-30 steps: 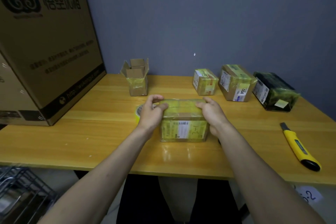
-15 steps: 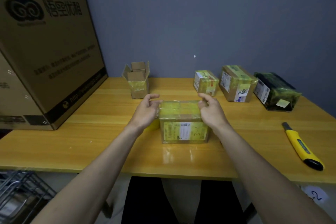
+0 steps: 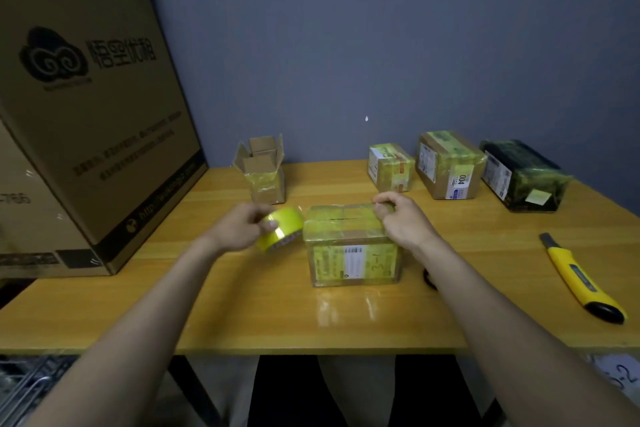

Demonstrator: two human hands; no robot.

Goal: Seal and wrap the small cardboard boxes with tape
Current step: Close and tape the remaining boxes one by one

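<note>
A small cardboard box, wrapped in yellowish tape with a white label on its front, stands in the middle of the wooden table. My left hand grips a roll of yellow tape, lifted just left of the box. My right hand rests on the box's top right edge, its fingers curled over the far corner. Whether tape runs from the roll to the box cannot be seen.
A small open-flapped box stands behind the roll. Two taped boxes and a dark wrapped parcel line the back right. A yellow utility knife lies at the right. A large carton fills the left.
My left hand left the box's top and picked up the tape roll that lay left of the box. My right hand moved little, staying at the box's top right.
</note>
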